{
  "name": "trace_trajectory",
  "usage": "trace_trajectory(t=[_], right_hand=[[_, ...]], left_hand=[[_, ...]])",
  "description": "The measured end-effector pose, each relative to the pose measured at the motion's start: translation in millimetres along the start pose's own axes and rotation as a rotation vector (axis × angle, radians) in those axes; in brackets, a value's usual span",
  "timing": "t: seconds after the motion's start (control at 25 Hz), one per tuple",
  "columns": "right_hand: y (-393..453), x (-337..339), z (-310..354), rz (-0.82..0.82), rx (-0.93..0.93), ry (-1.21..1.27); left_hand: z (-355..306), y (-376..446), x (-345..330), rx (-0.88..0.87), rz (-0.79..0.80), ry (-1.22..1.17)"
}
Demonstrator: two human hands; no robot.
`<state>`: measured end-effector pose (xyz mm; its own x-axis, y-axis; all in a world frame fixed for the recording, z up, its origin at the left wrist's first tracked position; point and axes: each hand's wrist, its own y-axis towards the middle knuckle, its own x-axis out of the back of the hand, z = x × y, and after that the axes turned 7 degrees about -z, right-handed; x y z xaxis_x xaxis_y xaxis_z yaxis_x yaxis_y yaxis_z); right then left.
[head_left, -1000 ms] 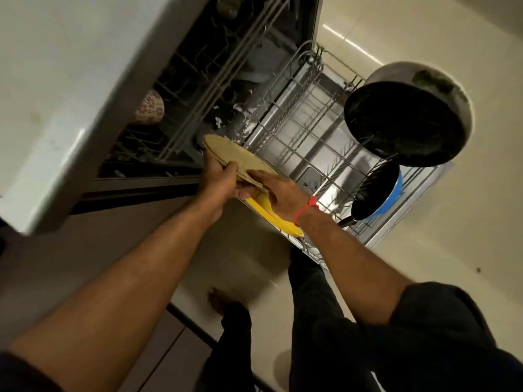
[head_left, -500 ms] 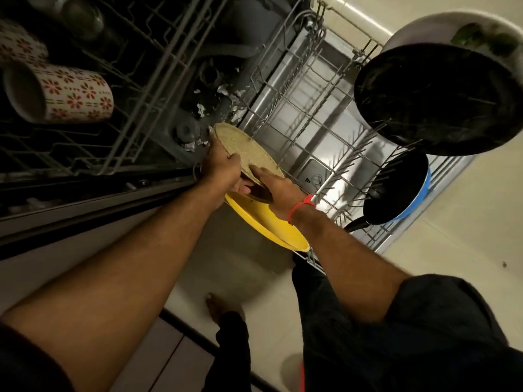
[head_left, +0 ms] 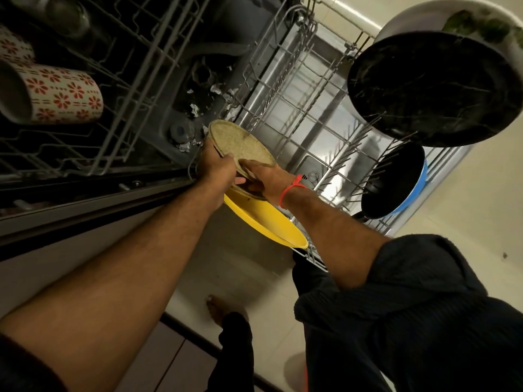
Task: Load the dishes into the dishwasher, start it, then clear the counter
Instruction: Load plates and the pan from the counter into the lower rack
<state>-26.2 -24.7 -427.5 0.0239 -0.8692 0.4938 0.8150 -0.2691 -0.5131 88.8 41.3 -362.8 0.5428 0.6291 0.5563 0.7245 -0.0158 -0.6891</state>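
Note:
The dishwasher is open with its lower rack (head_left: 297, 120) pulled out over the floor. My left hand (head_left: 216, 168) and my right hand (head_left: 261, 179) both grip a speckled beige plate (head_left: 240, 147) at the rack's near left corner. A yellow plate (head_left: 263, 222) sits just under it, tilted, its far part hidden by my right hand. A large black pan (head_left: 430, 89) and a smaller blue pot (head_left: 393, 182) stand in the rack's right side. Two flowered mugs (head_left: 59, 94) lie in the upper rack (head_left: 113, 89) at left.
The dishwasher tub floor (head_left: 198, 80) shows scraps of white debris around the filter. Pale floor tiles (head_left: 467, 210) lie to the right of the rack. My legs and a bare foot (head_left: 216, 309) are below, beside a cabinet front (head_left: 158, 363).
The view has dropped and moved closer to the dishwasher, so the counter edge is out of sight and the mugs show. Both hands keep hold of the beige plate, now slightly farther into the rack.

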Motion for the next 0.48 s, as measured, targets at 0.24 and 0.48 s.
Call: trace_trajectory(t=[0.24, 0.48], right_hand=[[-12, -5, 5, 0.032, -0.082, -0.001], [-63, 27, 32, -0.197, -0.157, 0.060]], left_hand=[[7, -30, 24, -0.054, -0.050, -0.067], [14, -85, 63, -0.183, -0.011, -0.069]])
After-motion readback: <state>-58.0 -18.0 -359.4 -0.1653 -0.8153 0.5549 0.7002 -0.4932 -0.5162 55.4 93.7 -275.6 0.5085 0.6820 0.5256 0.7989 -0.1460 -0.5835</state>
